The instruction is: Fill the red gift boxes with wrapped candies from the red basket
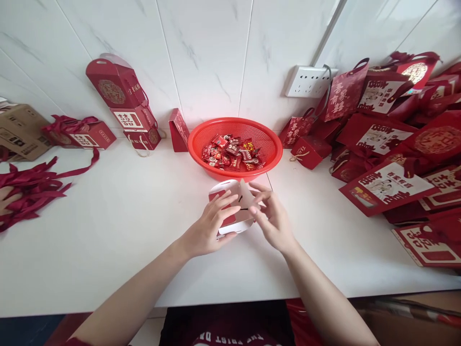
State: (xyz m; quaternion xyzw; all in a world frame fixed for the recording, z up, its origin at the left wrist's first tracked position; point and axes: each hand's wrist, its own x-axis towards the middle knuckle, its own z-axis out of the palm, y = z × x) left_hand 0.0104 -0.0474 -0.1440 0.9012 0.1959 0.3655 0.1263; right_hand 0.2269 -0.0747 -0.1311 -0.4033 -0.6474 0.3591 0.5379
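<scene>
A small folding cardboard gift box (226, 230), white inside and red on some panels, stands partly unfolded on the table in front of me. My left hand (207, 230) grips its left side, fingers over a red panel and thumb low along the near edge. On the other side, my right hand (275, 221) holds a raised flap (248, 197) between thumb and fingers. Dark slits show inside the box, and my fingers hide part of its walls. Just behind it sits a red plastic basket (196, 149) with many wrapped candies (234, 154).
Finished red gift boxes (389, 187) are heaped on the right, below a wall socket strip (309, 81). Stacked boxes (118, 91) stand back left. Dark red ribbons (36, 192) lie at far left, partly covering another person's hand (5, 201), near a brown carton (23, 132).
</scene>
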